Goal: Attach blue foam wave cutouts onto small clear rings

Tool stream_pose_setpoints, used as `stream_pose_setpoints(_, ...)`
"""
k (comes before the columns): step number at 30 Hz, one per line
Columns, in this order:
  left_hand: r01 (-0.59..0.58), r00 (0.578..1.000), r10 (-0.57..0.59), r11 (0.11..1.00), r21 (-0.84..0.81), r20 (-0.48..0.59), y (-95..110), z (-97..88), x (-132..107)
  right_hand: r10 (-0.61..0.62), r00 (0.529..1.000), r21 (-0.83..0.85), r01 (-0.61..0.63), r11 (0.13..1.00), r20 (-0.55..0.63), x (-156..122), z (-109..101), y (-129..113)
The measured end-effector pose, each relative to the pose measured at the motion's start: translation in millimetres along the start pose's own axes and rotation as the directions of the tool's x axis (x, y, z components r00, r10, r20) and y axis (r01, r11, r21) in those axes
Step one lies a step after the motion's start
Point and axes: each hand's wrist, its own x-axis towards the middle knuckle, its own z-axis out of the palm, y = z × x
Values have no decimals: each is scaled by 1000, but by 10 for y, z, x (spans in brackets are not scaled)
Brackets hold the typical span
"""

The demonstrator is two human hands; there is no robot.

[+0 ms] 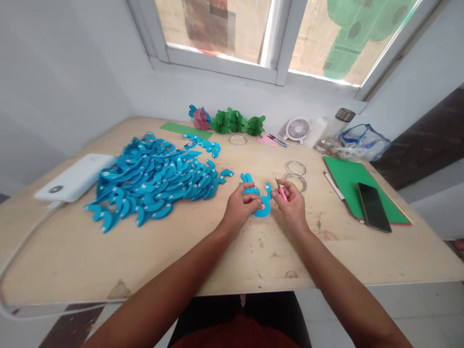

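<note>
My left hand (242, 205) pinches a curved blue paper cut-out (264, 205) just above the wooden table (181, 256). My right hand (292, 203) is closed around a thin pink tool (281, 191), its tip close to the cut-out's right end. A second blue piece (247, 180) lies just behind my left hand. To the left spreads a big heap of the same blue cut-outs (155, 176), each with small white patches.
A white power bank (76, 176) with its cable lies at the far left. Tape rings (296, 175), a white pen (333, 185), a green sheet (348, 183) with a black phone (373, 207), a small fan (297, 128), a bottle, a plastic bag and green paper decorations (237, 121) line the back and right.
</note>
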Motion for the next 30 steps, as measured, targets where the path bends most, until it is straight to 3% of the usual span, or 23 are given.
stream_pose_setpoints(7,-6,1000,6,1000,12,4,7,1,-6,7,1000,-20,-7,1000,4,15,1,17)
stream_pose_setpoints(12,-89,992,91,996,31,-91,19,-37,40,35,998,-34,-37,999,-46,30,-18,1)
stream_pose_setpoints(19,-174,974,184,981,88,-134,0,-59,60,-62,988,-118,79,990,142,-28,19,-16)
stream_pose_setpoints(30,-198,973,208,974,106,-95,-26,-41,57,-154,967,-274,207,939,201,-83,31,19)
